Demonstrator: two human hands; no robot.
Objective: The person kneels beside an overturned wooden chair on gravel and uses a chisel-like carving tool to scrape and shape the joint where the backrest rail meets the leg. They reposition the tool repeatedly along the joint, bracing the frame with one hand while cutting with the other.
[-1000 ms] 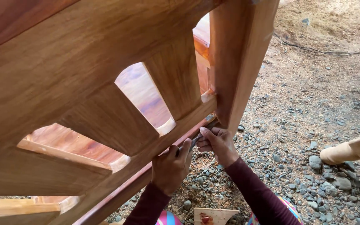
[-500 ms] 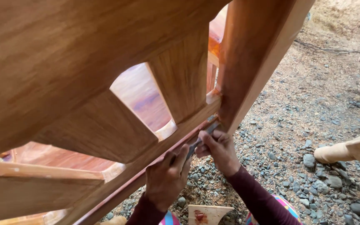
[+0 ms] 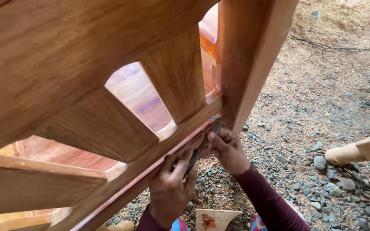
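A large varnished wooden furniture frame (image 3: 86,64) with slats fills the upper left. Both my hands hold a thin dark metal scraper blade (image 3: 202,143) against the edge of its lower rail (image 3: 150,167), close to the upright post (image 3: 253,55). My left hand (image 3: 170,188) grips the blade's lower end with the fingers curled. My right hand (image 3: 228,149) pinches the blade's upper end near the joint between rail and post. Dark maroon sleeves cover both forearms.
Gravel and sawdust cover the ground (image 3: 322,107) to the right. A pale wooden piece (image 3: 360,149) juts in from the right edge. A small wooden offcut with a red mark (image 3: 213,219) lies below my hands. A thin cable (image 3: 343,47) crosses the ground far back.
Both hands and the blade have slid a little up the rail toward the post. The view has shifted closer to the frame.
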